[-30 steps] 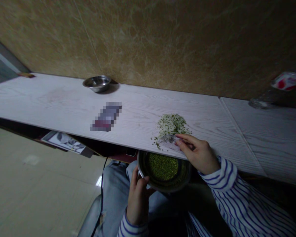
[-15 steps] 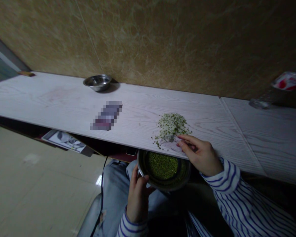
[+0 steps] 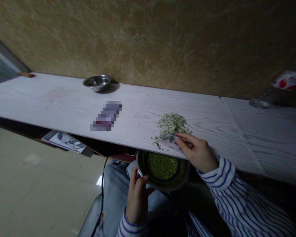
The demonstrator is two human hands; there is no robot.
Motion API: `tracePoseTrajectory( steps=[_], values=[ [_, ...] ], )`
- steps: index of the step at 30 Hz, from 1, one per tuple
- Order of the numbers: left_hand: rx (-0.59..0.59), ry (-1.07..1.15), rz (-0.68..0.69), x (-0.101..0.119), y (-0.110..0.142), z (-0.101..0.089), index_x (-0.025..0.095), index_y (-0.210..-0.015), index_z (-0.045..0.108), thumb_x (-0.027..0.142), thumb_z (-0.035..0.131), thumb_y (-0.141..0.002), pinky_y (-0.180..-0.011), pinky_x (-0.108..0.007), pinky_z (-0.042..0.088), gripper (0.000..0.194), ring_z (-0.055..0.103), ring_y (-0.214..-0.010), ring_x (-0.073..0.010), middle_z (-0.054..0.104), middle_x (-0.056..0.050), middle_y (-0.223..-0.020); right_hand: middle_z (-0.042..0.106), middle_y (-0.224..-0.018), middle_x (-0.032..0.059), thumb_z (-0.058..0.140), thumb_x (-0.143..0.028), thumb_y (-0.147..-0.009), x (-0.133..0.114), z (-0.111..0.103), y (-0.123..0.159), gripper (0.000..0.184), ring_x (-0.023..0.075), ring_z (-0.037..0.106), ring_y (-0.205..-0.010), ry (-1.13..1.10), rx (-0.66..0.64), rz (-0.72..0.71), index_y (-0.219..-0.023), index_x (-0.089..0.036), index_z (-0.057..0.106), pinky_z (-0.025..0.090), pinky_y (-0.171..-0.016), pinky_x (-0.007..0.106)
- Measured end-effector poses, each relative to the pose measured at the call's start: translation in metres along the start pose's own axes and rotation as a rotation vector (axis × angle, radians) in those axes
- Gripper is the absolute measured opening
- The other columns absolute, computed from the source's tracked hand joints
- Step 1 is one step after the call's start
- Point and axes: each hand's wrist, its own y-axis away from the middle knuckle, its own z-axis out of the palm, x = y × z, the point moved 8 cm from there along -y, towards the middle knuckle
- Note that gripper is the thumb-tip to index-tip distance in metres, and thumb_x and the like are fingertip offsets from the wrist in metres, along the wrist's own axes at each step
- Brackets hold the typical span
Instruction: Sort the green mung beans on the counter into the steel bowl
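My left hand (image 3: 138, 194) grips the left rim of a metal bowl (image 3: 141, 171), thumb on the edge. Green mung beans (image 3: 162, 165) fill the bottom of this bowl, which sits over my lap just under the table's front edge. On the tabletop lies a pile of white grains mixed with green beans (image 3: 173, 123). At its near side my right hand (image 3: 198, 151) pinches a thin, see-through piece of plastic (image 3: 169, 139) between thumb and fingers. The plastic touches the near part of the pile; its exact kind is unclear.
A small steel bowl (image 3: 97, 84) stands by the wall. Left of the pile lies a blurred-out flat object (image 3: 107, 116). At the far right a clear bottle with a red-and-white label (image 3: 289, 80) leans by the wall. Beneath the pale tabletop (image 3: 143, 98) is an open shelf.
My right hand has shifted slightly left with the plastic piece. The left hand and the bowl of beans stay nearly in place.
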Motion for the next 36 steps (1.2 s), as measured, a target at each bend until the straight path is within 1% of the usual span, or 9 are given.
tracePoseTrajectory(
  steps=[5,10,14,19,22,26,29,33,36],
  values=[
    [0.036,-0.001,-0.008,0.000,-0.001,-0.004,0.026,-0.125,0.052,0.028,0.061,-0.068,-0.067,-0.034,0.053,0.057,0.054,-0.102,-0.0265,0.056,-0.008,-0.123,0.076,-0.088,0.0067,0.057,-0.031,-0.086,-0.002,0.006,-0.003,0.029,0.0189,0.071,-0.074,-0.015,-0.015,-0.005,-0.109,-0.019,0.071,0.058,-0.065,0.029],
    [0.079,0.012,0.012,0.004,-0.001,-0.008,0.026,-0.123,0.052,0.028,0.062,-0.066,-0.065,-0.033,0.053,0.059,0.055,-0.103,-0.0271,0.056,-0.009,-0.124,0.076,-0.088,0.0065,0.057,-0.030,-0.086,-0.005,0.009,-0.006,0.029,0.0188,0.071,-0.070,0.005,-0.026,-0.009,-0.108,-0.019,0.071,0.057,-0.064,0.030],
    [0.073,0.015,0.038,0.007,-0.001,-0.009,0.024,-0.122,0.054,0.027,0.062,-0.066,-0.062,-0.032,0.053,0.056,0.056,-0.096,-0.0257,0.058,-0.009,-0.116,0.076,-0.089,0.0062,0.057,-0.029,-0.086,-0.008,0.013,-0.008,0.028,0.0176,0.070,-0.068,0.030,-0.028,-0.043,-0.108,-0.020,0.071,0.056,-0.061,0.030],
    [0.069,0.014,0.063,0.009,-0.002,-0.012,0.022,-0.126,0.053,0.028,0.063,-0.067,-0.061,-0.033,0.054,0.060,0.056,-0.101,-0.0294,0.058,-0.012,-0.119,0.076,-0.092,0.0062,0.057,-0.029,-0.086,-0.010,0.020,-0.011,0.027,0.0180,0.071,-0.077,-0.023,-0.066,-0.077,-0.108,-0.020,0.070,0.057,-0.067,0.030],
    [0.074,0.014,0.058,0.009,-0.003,-0.013,0.022,-0.128,0.052,0.027,0.063,-0.066,-0.060,-0.033,0.054,0.063,0.055,-0.104,-0.0310,0.057,-0.012,-0.121,0.076,-0.091,0.0061,0.057,-0.027,-0.086,-0.011,0.024,-0.013,0.027,0.0176,0.071,-0.077,-0.039,-0.101,-0.075,-0.108,-0.020,0.070,0.057,-0.068,0.029],
    [0.062,0.004,0.047,0.009,-0.003,-0.012,0.023,-0.127,0.052,0.026,0.062,-0.067,-0.061,-0.033,0.053,0.061,0.056,-0.100,-0.0285,0.057,-0.012,-0.121,0.076,-0.088,0.0058,0.058,-0.027,-0.086,-0.016,0.028,-0.013,0.027,0.0169,0.069,-0.070,-0.030,-0.149,-0.072,-0.109,-0.019,0.071,0.056,-0.066,0.030],
    [0.050,-0.009,0.044,0.009,-0.003,-0.011,0.024,-0.125,0.051,0.027,0.062,-0.068,-0.060,-0.031,0.052,0.059,0.055,-0.098,-0.0260,0.056,-0.010,-0.122,0.076,-0.092,0.0064,0.058,-0.027,-0.086,-0.020,0.029,-0.011,0.027,0.0175,0.070,-0.075,-0.042,-0.158,-0.073,-0.108,-0.019,0.071,0.057,-0.068,0.030],
    [0.041,-0.005,0.037,0.008,-0.003,-0.008,0.025,-0.124,0.051,0.027,0.061,-0.067,-0.061,-0.031,0.051,0.057,0.054,-0.101,-0.0261,0.056,-0.009,-0.124,0.076,-0.092,0.0059,0.058,-0.026,-0.086,-0.023,0.031,-0.004,0.026,0.0177,0.071,-0.081,-0.087,-0.176,-0.064,-0.107,-0.020,0.071,0.057,-0.073,0.030],
    [0.029,0.013,0.031,0.007,-0.002,-0.005,0.024,-0.122,0.052,0.026,0.061,-0.068,-0.062,-0.030,0.051,0.055,0.055,-0.099,-0.0254,0.058,-0.008,-0.121,0.076,-0.090,0.0063,0.057,-0.027,-0.086,-0.018,0.029,0.002,0.026,0.0178,0.072,-0.080,-0.142,-0.170,-0.030,-0.108,-0.019,0.070,0.058,-0.072,0.030]
  ],
)
